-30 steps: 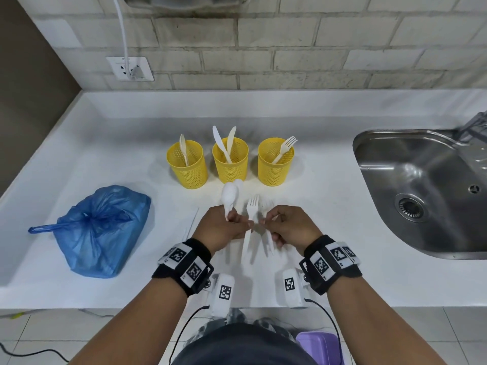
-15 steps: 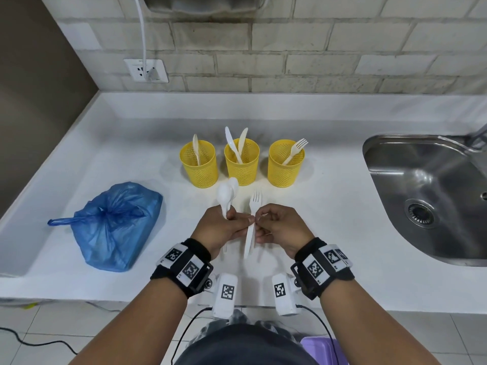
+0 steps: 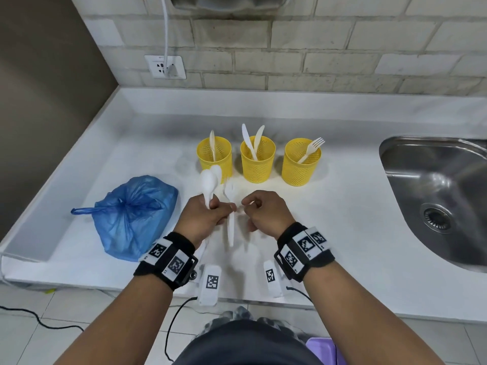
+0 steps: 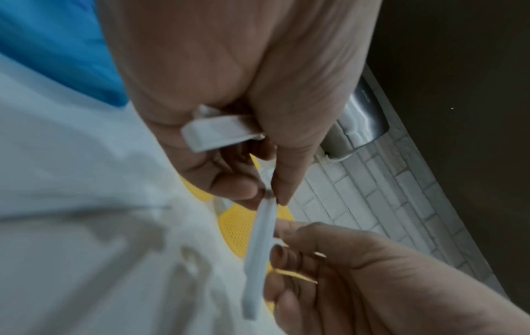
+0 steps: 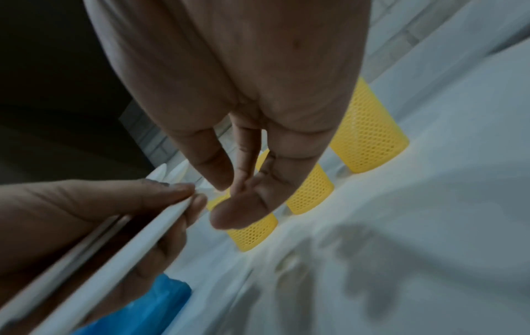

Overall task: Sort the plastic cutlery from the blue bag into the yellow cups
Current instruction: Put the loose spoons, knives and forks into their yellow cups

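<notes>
Three yellow mesh cups stand in a row on the white counter. The left cup (image 3: 214, 156) holds a spoon, the middle cup (image 3: 257, 160) two knives, the right cup (image 3: 300, 164) a fork. My left hand (image 3: 224, 209) grips two white spoons (image 3: 208, 183) bowl-up and pinches a white fork (image 3: 231, 227) between thumb and forefinger; the left wrist view shows the pinch on the fork (image 4: 259, 256). My right hand (image 3: 246, 206) hovers just right of the fork, fingers loosely bent. Nothing lies between them in the right wrist view (image 5: 232, 181). The tied blue bag (image 3: 134, 214) lies left.
A steel sink (image 3: 434, 196) is sunk into the counter at the right. A wall socket (image 3: 164, 67) with a white cable sits on the brick wall behind. The counter's front edge runs just below my wrists.
My right hand has let go of the fork and drawn slightly to the right. The left hand keeps the fork together with the spoons and has shifted a little left.
</notes>
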The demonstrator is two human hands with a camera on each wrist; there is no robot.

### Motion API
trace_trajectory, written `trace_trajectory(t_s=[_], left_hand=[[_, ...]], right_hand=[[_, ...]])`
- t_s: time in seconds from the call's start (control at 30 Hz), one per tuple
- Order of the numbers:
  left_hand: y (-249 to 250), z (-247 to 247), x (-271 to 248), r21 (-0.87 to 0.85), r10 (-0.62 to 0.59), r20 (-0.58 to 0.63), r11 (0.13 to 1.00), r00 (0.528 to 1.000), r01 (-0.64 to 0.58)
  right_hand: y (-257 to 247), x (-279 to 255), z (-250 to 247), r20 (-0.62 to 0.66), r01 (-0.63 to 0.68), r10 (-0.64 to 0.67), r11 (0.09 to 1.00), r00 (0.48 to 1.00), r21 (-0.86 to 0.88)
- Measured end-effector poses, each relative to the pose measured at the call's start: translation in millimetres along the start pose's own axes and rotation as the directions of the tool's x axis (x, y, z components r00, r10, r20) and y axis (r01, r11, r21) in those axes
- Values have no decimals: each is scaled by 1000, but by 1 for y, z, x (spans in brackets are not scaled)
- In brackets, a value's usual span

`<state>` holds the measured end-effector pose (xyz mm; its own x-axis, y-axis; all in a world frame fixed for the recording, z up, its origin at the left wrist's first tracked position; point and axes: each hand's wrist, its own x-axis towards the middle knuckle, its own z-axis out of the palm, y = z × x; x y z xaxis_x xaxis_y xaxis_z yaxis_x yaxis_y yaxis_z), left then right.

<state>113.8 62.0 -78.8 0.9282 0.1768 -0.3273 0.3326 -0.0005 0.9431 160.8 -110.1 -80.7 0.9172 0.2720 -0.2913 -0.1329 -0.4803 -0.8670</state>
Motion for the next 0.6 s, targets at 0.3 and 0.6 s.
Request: trace_trajectory(t_s=[0.3,0.6], left_hand=[[3,-37,-15,75,76,-138,995,987,-66],[0,-42,-36,262,144,-135,959,980,-105]], right_hand=[[-5,7,40,150,-11,96,874,984,-485],[0,-1,88,169,11,136,747,976,-664]])
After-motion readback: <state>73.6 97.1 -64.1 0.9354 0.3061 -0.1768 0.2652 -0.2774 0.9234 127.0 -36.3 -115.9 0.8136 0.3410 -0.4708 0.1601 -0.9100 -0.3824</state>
